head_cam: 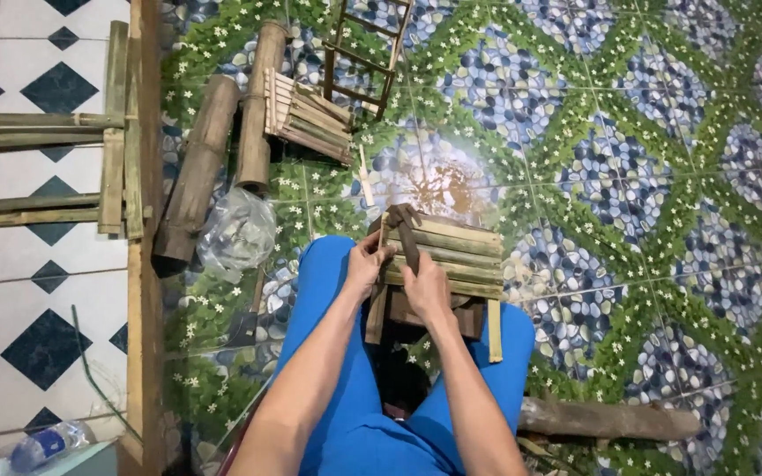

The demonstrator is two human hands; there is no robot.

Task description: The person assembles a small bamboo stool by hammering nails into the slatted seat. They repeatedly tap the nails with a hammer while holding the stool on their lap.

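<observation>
A small bamboo slat panel [460,251] rests across my knees, which are in blue trousers. A dark brown strip [409,238] runs over its left part and curls at the top edge. My left hand [369,262] grips the panel's left edge with the fingers closed on the slats. Just to its right, my right hand [425,286] pinches the dark strip and presses on the panel. A bamboo leg [494,330] hangs down from the panel's right side.
Two thick bamboo tubes [196,172] and another slat panel [306,115] lie on the patterned floor ahead. A clear plastic bag [238,231], a small bamboo ladder frame [365,53], a bamboo rack [63,132], a log [610,419] and a plastic bottle [46,443] are around.
</observation>
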